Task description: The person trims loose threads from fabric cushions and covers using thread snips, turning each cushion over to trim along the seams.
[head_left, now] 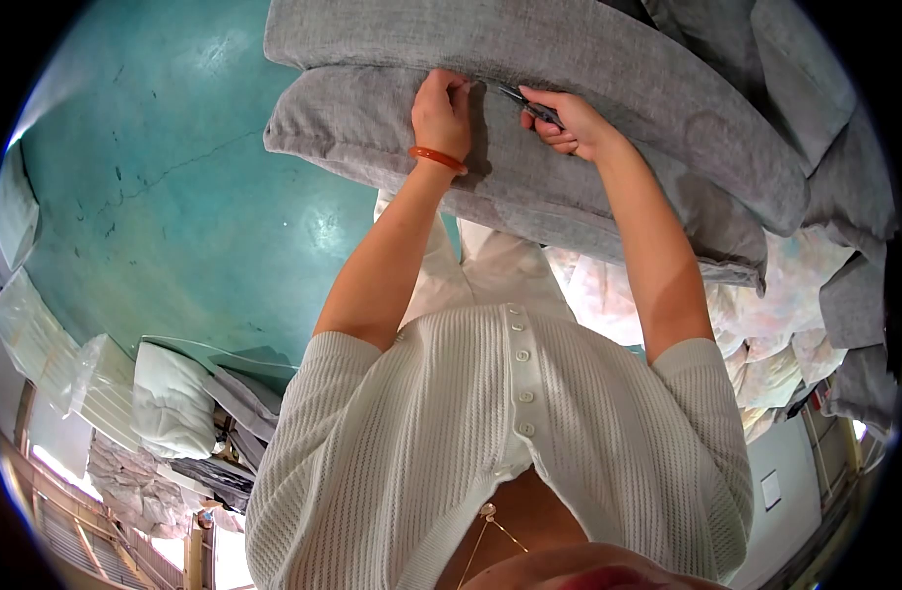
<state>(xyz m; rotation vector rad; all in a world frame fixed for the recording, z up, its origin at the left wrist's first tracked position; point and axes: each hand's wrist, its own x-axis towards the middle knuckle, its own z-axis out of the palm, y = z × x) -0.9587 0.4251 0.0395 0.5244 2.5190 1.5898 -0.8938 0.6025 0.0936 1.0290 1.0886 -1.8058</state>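
Left hand (441,113) closed against grey cushion (559,202), right hand (574,126) gripping snips (541,110), teal floor (195,197) below.

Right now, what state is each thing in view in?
Left hand: closed, against the upholstery
Right hand: closed on hand tool
Hand tool: held; open or shut unclear
Grey upholstery: covered, slightly wrinkled
Orange bracelet: worn
Top: buttoned
Floor: cracked
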